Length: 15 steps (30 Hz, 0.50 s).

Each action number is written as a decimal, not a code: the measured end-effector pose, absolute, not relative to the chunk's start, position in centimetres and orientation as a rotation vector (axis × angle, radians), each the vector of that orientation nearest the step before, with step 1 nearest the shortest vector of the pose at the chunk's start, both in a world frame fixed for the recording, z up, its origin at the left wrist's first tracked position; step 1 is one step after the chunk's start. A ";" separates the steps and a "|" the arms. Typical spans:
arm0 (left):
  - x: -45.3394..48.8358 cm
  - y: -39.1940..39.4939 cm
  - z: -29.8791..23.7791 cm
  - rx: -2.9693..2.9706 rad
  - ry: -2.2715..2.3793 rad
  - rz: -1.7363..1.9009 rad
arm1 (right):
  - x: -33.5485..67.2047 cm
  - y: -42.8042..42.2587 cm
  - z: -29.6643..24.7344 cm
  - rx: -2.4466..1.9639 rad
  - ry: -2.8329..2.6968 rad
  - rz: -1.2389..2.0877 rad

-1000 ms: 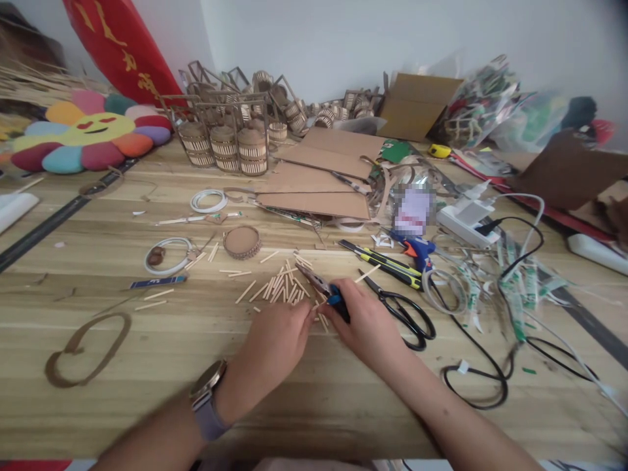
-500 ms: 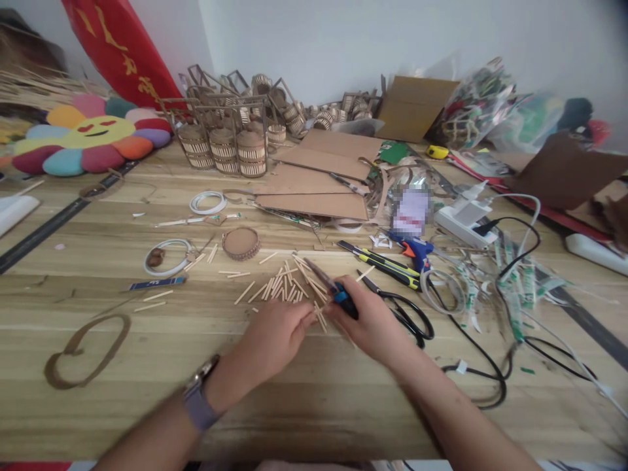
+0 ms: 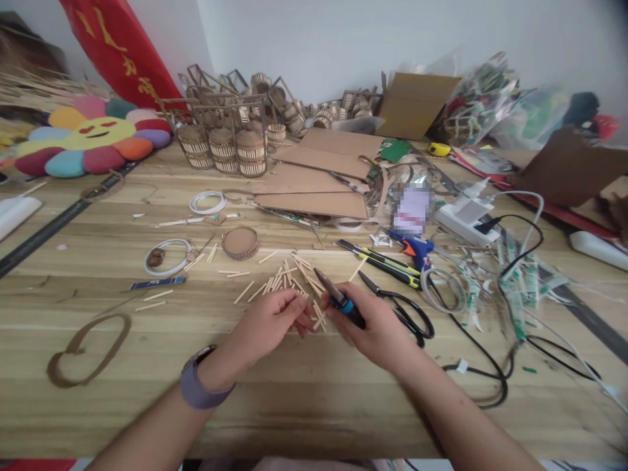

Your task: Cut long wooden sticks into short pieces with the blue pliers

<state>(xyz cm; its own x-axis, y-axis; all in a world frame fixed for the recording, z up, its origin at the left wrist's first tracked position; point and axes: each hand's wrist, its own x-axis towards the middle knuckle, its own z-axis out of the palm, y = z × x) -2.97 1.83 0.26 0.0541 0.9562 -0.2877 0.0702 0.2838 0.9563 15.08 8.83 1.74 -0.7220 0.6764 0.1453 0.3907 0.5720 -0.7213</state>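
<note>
Bare forearms, purple watch strap (image 3: 202,387), left wrist

A craft workshop (cardboard sheets (image 3: 318,176), glue gun (image 3: 415,248), scissors (image 3: 402,311) on the table (image 3: 122,366)).

The right hand (image 3: 375,327) covers most of the handles of the blue-handled pliers (image 3: 337,296). Whether the left hand's (image 3: 267,322) curled fingers (image 3: 300,306) pinch a wooden stick cannot be told. A blurred patch (image 3: 413,208) masks something behind the glue gun (image 3: 416,248). Both forearms run off the bottom edge, the red banner (image 3: 118,52) off the top
</note>
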 end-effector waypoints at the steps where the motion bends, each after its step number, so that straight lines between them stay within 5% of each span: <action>1: -2.9 1.8 0.3 1.054 1.324 0.927 | 15.0 8.7 1.7 -0.866 -2.400 0.977; 15: -2.1 1.5 0.2 0.877 1.148 0.921 | 14.0 8.1 0.5 -0.822 -2.370 0.995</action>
<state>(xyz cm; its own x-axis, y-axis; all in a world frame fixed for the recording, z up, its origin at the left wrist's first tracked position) -2.12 1.47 0.20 0.1574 0.9239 -0.3488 -0.1405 0.3706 0.9181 14.04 8.11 0.48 -0.7268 0.6672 0.1631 0.3507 0.5647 -0.7471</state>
